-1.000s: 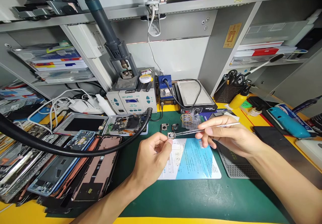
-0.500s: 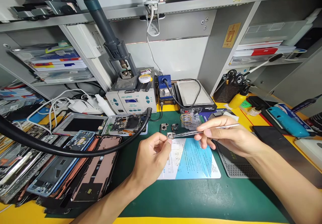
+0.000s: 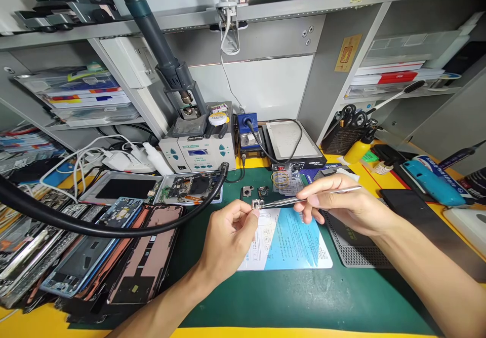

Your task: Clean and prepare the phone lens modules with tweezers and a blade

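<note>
Between the thumb and fingers of my left hand (image 3: 231, 234) is pinched a small square metal part (image 3: 257, 204), which looks like a phone camera module. My right hand (image 3: 337, 201) grips a pair of metal tweezers (image 3: 288, 202), held almost level. Their tips point left and reach the part's right side; whether they touch it is too small to tell. Two similar dark little modules, one a camera module (image 3: 247, 191) and the other a second module (image 3: 262, 192), lie on the green mat (image 3: 281, 297) just beyond. Below both hands is a blue and white printed sheet (image 3: 296, 241).
Stacked phone frames (image 3: 146, 252) fill the left side, with a thick black hose (image 3: 114, 231) arching over them. A hot-air station (image 3: 203, 150) and a flat heating plate (image 3: 292, 140) stand at the back. A perforated grey plate (image 3: 360, 252) lies under my right forearm.
Almost nothing differs. The tweezer tips and the small part stay together, with only a very slight shift of the view.
</note>
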The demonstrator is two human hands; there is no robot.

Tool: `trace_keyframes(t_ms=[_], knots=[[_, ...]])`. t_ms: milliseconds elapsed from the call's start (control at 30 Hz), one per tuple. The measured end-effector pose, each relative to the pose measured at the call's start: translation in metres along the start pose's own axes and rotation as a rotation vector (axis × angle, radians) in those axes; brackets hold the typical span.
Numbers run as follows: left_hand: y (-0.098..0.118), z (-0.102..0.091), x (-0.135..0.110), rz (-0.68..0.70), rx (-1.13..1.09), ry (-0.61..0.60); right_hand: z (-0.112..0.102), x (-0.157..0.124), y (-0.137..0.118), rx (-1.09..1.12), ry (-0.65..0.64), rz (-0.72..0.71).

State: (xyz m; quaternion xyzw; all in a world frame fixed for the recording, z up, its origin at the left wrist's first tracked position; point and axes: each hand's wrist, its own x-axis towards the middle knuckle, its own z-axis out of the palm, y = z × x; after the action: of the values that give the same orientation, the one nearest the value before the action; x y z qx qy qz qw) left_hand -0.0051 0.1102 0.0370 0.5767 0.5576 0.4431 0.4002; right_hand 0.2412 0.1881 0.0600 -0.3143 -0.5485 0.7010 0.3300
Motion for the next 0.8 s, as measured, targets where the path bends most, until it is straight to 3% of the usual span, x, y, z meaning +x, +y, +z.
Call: trace_keyframes(t_ms=[800], knots=[[-0.0011, 0.0004, 0.0003, 0.015, -0.009, -0.002, 0.0007, 0.0008, -0.0042, 0.017, 0.059, 0.032]])
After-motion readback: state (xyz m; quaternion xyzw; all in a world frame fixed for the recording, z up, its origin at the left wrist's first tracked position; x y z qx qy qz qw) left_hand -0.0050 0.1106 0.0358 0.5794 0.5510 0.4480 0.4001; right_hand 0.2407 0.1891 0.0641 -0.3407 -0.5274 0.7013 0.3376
